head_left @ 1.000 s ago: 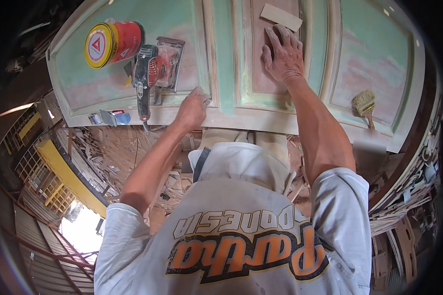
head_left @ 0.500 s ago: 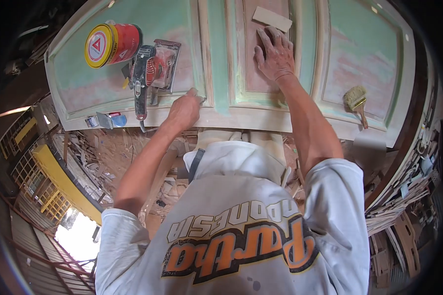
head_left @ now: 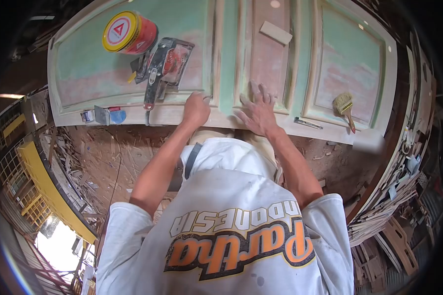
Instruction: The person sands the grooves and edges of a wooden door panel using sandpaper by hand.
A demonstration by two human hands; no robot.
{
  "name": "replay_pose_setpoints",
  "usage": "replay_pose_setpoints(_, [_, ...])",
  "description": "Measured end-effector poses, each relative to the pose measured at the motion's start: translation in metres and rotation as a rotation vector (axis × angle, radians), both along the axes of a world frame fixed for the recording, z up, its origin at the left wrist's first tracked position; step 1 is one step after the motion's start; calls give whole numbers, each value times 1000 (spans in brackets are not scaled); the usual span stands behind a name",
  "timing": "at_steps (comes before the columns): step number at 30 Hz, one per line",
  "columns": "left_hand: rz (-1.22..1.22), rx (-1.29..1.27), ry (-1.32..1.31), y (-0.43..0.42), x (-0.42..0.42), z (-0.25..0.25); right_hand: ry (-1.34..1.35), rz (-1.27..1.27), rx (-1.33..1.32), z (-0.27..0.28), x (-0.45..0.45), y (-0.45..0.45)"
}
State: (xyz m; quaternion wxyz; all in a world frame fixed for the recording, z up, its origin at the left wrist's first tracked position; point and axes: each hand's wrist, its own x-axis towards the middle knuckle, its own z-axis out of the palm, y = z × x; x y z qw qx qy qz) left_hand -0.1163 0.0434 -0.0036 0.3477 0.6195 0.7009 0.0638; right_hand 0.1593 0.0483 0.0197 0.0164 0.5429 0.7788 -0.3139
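Note:
My left hand (head_left: 197, 109) is closed near the bottom rail of a panelled wooden door (head_left: 225, 105) with green and pinkish patches. Something small seems to stick out at its fingertips, too small to make out. Fingers spread, my right hand (head_left: 259, 110) rests on the lower end of the narrow middle panel, holding nothing. Further up that panel lies a pale flat rectangular block (head_left: 275, 33), apart from the hand. A slim metal-edged tool (head_left: 308, 123) lies on the rail to the right.
A red and black power sander (head_left: 170, 64) sits on the left panel beside a red can with a yellow lid (head_left: 131, 32). Folded sandpaper pieces (head_left: 109, 115) lie at the lower left edge. A paintbrush (head_left: 345, 108) rests lower right. Wood scraps (head_left: 96, 162) litter the floor.
My right hand has come down from beside the pale block to the panel's lower end. My left hand stays closed near the same spot. The slim tool on the rail now shows.

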Motion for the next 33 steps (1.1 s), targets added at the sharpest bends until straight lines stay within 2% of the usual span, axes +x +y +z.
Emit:
replay_pose_setpoints(1, [5,-1,2,1,1,-8,10,19,37,3,7,-8])
replay_pose_setpoints(3, [328,-258,-147,12,11,-13,18,43,82,4,23,-21])
replay_pose_setpoints(4, [334,-252,-151,15,17,-11,44,-29,110,3,31,-26])
replay_pose_setpoints(6, [161,-335,90,26,24,12,73,-178,188,7,49,-37])
replay_pose_setpoints(7, [169,-333,88,24,16,12,78,-258,240,11,58,-43])
replay_pose_setpoints(8, [-46,-224,47,20,1,8,78,-253,239,13,67,-51])
replay_pose_setpoints(9, [-263,-111,7,20,-15,3,42,-386,221,13,76,-58])
replay_pose_setpoints(10, [-362,-101,-57,25,-31,-9,7,-518,203,12,85,-65])
replay_pose_setpoints(11, [-358,-98,-53,30,-37,-4,12,-514,205,8,96,-75])
replay_pose_setpoints(13, [-710,-105,22,51,-41,15,-17,-657,151,0,115,-96])
replay_pose_setpoints(15, [-792,-72,104,58,-39,18,-36,-634,178,12,120,-113])
replay_pose_setpoints(17, [-1015,26,248,66,-41,22,-52,-598,214,21,132,-131])
replay_pose_setpoints(18, [-1011,37,255,67,-46,20,-87,-606,249,17,140,-146])
replay_pose_setpoints(21, [-932,91,181,52,-55,-2,-128,-697,232,23,147,-188])
replay_pose_setpoints(23, [-569,-93,55,35,-44,-7,-134,-778,178,27,146,-215])
replay_pose_setpoints(24, [-575,-95,57,34,-30,2,-162,-874,90,27,144,-228])
replay_pose_setpoints(26, [-217,-273,113,34,7,15,-194,-966,0,25,141,-252])
replay_pose_setpoints(27, [-213,-271,110,36,16,11,-202,-973,-44,23,140,-260])
replay_pose_setpoints(29, [393,-405,-22,39,25,1,-211,-973,-93,21,139,-272])
replay_pose_setpoints(30, [397,-404,-22,40,25,-7,-243,-958,-148,20,136,-274])
replay_pose_setpoints(32, [671,-445,-151,43,27,-13,-276,-942,-201,16,134,-273])
replay_pose_setpoints(33, [676,-447,-151,42,22,-10,-256,-934,-229,14,136,-273])
